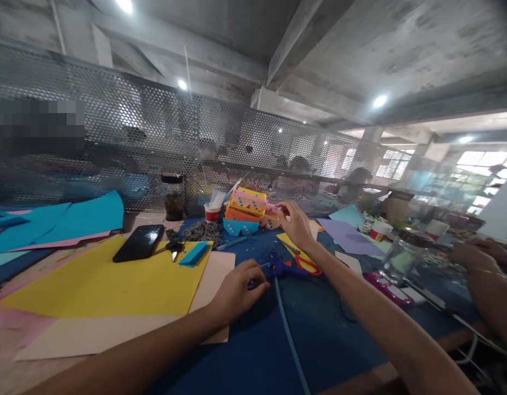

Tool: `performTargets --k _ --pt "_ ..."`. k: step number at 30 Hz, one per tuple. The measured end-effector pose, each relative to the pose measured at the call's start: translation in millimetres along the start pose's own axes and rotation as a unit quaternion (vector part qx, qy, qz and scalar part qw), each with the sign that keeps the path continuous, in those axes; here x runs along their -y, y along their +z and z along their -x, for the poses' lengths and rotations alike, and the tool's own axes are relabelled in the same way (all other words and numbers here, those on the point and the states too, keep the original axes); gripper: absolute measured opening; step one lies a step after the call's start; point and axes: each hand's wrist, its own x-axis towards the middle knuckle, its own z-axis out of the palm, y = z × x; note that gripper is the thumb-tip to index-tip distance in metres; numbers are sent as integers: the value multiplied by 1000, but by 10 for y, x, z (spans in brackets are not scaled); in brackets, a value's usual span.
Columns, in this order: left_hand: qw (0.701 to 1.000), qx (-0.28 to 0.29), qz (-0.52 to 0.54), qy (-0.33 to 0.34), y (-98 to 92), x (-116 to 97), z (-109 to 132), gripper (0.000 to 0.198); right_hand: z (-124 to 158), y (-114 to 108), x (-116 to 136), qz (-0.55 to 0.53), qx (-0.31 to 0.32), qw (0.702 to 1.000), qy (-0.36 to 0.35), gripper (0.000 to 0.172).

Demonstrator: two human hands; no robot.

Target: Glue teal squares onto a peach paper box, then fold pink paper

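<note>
My left hand (241,286) rests on the blue mat with its fingers loosely curled; nothing shows in them. Farther forward, my right hand (295,222) has its fingertips closed at a pink decorated piece (272,208), at the right side of a stack of folded foam or paper pieces (247,203). The stack is yellow, orange, pink and blue, dotted with small coloured shapes. Just right of my left hand lies a blue glue gun (284,267) with its cable (289,334) running toward me. Red-handled scissors (308,265) lie beside it, under my right forearm.
Yellow sheet (113,285), black phone (139,243), keys (175,247) and blue sheets (68,219) lie left. A dark-lidded jar (173,197), paper cup (213,213) and grey cord (202,232) stand behind. At right are a purple sheet (348,236), glass jar (404,255) and another person's arms (488,280). A perforated metal screen (163,131) closes the back.
</note>
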Motion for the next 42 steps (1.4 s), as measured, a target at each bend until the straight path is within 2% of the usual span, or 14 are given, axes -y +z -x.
performTargets --k 3,4,5,8,10,13,15,20,22,25,28,35,38,42 --pt "999 -3 -20 35 -15 -32 2 30 316 -200 122 5 1 1000 -23 21" --pt "999 -6 -28 42 -17 -38 3 24 418 -238 136 6 1 1000 -30 21" --pt "998 -13 -36 47 -18 -38 4 15 515 -261 135 6 1 999 -35 21" --pt "996 -37 -61 45 -13 -11 9 31 751 -274 71 1 1 999 -36 22" --pt "995 -52 -72 42 -13 8 10 31 843 -268 23 -11 4 999 -30 23" --pt "995 -53 -63 52 -35 -18 8 35 877 -284 52 -44 17 999 -17 23" --pt "996 -52 -42 51 -65 -86 16 46 861 -307 159 -81 41 996 -16 23" --pt "997 -53 56 8 -160 -334 114 69 869 -283 520 -204 164 964 -55 33" --pt "988 -55 139 -30 -179 -400 172 70 901 -225 595 -227 172 957 -60 31" --pt "976 -43 205 -58 -167 -416 239 70 955 -133 615 -207 150 964 -70 13" --pt "990 -39 130 -22 -130 -361 265 61 1008 -95 596 -170 133 973 -87 7" --pt "998 -42 -20 32 -136 -297 272 57 1109 -151 582 -53 109 983 -139 19" --pt "994 -55 -77 50 -224 -272 266 50 1127 -158 509 -22 99 983 -151 25" --pt "981 -102 -157 56 -466 -146 284 22 1116 -160 377 8 90 982 -165 31"
